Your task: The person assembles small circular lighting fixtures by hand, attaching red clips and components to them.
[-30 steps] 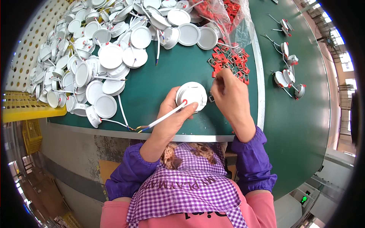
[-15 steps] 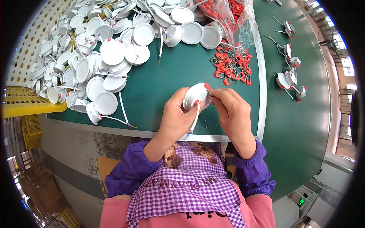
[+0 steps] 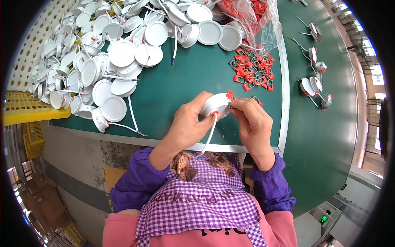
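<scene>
Above the table's front edge, my left hand [image 3: 187, 123] grips a white round downlight [image 3: 214, 105] by its side, thumb and fingers around the rim. Its white cable [image 3: 212, 133] hangs down from a red grommet, with coloured wire ends at the tip. At the light's right edge sits a red spring clip [image 3: 231, 95], pinched at its metal part by the thumb and forefinger of my right hand [image 3: 254, 125]. Another red clip [image 3: 257, 101] shows just behind the right fingers; whether they hold it or it lies on the table I cannot tell.
A large heap of white downlights [image 3: 123, 53] fills the table's far left. Loose red clips [image 3: 253, 70] lie at the far right, beside a clear plastic bag [image 3: 269, 31] of more clips. A yellow crate [image 3: 37, 110] borders the left. Several clipped lights [image 3: 314, 84] stand on the green surface to the right.
The downlight has tilted and shifted slightly right, showing more of its side. Its cable end has swung lower and left. A second red clip has come into sight behind my right fingers.
</scene>
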### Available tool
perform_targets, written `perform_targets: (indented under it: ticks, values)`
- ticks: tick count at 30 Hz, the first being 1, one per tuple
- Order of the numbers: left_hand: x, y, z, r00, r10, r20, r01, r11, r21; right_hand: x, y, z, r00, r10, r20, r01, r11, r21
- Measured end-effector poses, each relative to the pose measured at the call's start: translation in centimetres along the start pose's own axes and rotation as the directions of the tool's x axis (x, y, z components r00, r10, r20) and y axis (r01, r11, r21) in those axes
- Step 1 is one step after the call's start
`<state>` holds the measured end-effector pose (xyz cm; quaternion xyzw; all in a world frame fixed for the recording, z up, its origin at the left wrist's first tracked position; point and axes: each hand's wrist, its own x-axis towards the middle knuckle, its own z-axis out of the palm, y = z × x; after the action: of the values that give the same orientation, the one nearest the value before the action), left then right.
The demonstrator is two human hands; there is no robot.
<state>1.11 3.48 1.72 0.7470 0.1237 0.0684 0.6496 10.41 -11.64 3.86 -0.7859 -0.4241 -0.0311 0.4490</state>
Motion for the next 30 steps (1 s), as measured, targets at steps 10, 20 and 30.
perform_targets:
  ticks: [10, 20, 30]
  values:
    - [-0.2, 1.2, 0.5, 0.998, 0.063, 0.028, -0.063, 0.998, 0.007, -0.4, -1.0, -1.6, 0.883, 0.446, 0.148, -0.468, 0.812, 0.349]
    - [-1.1, 4.6, 1.6, 0.989, 0.119, 0.093, -0.112, 0.990, -0.083, -0.9, -3.6, -5.1, 0.898, 0.407, 0.166, -0.440, 0.833, 0.336]
    - [0.6, 3.5, 3.0, 0.939, -0.009, 0.343, 0.029, 0.998, -0.052, -3.3, 0.2, -6.5, 0.761, 0.573, 0.306, -0.636, 0.563, 0.527]
